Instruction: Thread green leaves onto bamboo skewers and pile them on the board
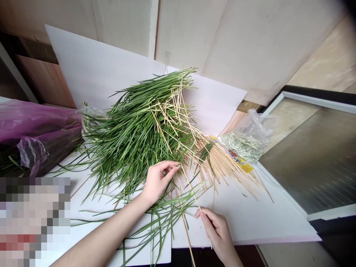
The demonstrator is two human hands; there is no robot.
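My right hand [217, 230] pinches the lower part of a thin bamboo skewer [191, 188], which slants up and left. At its upper end, the thumb and fingers of my left hand [159, 181] are closed on a bit of green, seemingly a garlic chive; the fingers partly hide it. Behind my left hand rises a large heap of garlic chives [133, 129], with several skewers [178, 107] lying across it. Loose chives [164, 215] spread over the white board below my hands.
Many bare skewers [230, 168] fan out on the right, beside a yellow wrapper [244, 164] and a clear bag of pale green strands [244, 142]. A purple plastic bag [41, 122] stands at left. White boards [250, 218] cover the work surface; another leans behind the heap.
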